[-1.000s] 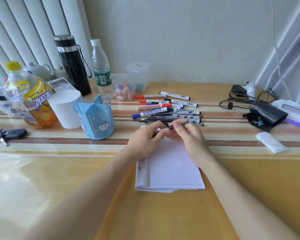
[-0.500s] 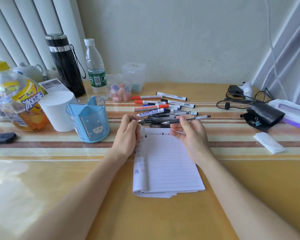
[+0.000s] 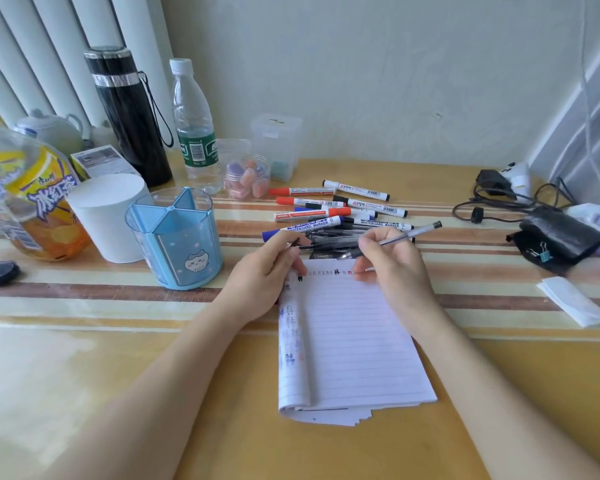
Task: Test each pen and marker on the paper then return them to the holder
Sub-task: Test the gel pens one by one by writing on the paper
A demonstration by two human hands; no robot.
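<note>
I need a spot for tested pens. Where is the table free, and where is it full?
Free: the table patch left of the paper, nearer than the blue holder; also the patch right of the paper, nearer than the folded tissue. Crowded: behind the paper, where the markers lie, and around the white cup.

Illegible tiny marks (image 3: 326, 273) atop paper (image 3: 354, 341)

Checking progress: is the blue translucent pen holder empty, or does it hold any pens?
Empty, as far as shown: nothing rises above the rim of the blue translucent pen holder, and only dividers show through its walls.
</note>
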